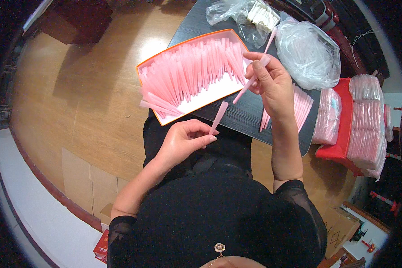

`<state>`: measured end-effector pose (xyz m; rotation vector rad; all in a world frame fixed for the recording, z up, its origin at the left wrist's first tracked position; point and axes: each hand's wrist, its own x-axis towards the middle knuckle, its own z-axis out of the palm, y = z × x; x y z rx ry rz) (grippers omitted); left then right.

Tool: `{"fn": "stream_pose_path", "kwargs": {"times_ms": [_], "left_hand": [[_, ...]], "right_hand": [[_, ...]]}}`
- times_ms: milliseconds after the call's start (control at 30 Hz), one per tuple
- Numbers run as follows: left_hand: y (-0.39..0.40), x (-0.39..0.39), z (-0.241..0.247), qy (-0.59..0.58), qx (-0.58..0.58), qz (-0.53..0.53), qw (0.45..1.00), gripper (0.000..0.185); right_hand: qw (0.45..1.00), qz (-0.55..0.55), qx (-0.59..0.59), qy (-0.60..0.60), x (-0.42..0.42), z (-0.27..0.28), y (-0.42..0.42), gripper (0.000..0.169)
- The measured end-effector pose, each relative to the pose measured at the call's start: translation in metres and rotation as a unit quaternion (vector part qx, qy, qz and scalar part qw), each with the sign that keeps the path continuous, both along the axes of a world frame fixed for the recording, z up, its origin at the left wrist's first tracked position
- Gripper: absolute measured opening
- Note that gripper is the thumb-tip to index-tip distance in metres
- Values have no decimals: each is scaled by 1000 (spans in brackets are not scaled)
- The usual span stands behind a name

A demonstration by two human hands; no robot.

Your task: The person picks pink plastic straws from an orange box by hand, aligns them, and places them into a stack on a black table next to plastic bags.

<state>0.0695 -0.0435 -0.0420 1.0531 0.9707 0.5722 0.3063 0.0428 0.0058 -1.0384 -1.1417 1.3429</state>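
Note:
My left hand (191,137) pinches the narrow lower part of a pink tapered plastic piece (219,115), wide end up. A second pink tapered piece (243,90) is held between the thumb and fingers of my right hand (268,80), its narrow end slanting down to the left. Beyond the right fingertips shows another thin pink piece (270,40); whether it touches the hand I cannot tell. Left of that hand, a shallow white box with an orange rim (201,100) holds many similar pieces (194,67). More pink pieces (301,107) lie in rows, partly hidden beneath my right forearm.
The dark wood-grain table (241,117) ends close to my lap. Toward its far side are a clear plastic bag (308,53) and a bundle of white sticks (263,15) in plastic. Wrapped pink packs (365,120) are stacked on a red stand (338,134) at right.

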Motion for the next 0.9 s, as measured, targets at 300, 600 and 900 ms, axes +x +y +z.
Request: {"fn": "stream_pose_path", "kwargs": {"times_ms": [300, 600, 900], "left_hand": [[-1, 0, 2, 24, 29, -6, 999, 18], [-1, -1, 3, 29, 36, -1, 999, 18], [-1, -3, -2, 11, 37, 24, 999, 19]], "right_hand": [[999, 3, 24, -38, -13, 3, -6, 30], [986, 90, 51, -131, -17, 2, -19, 29], [990, 44, 82, -108, -13, -14, -16, 31]]}}
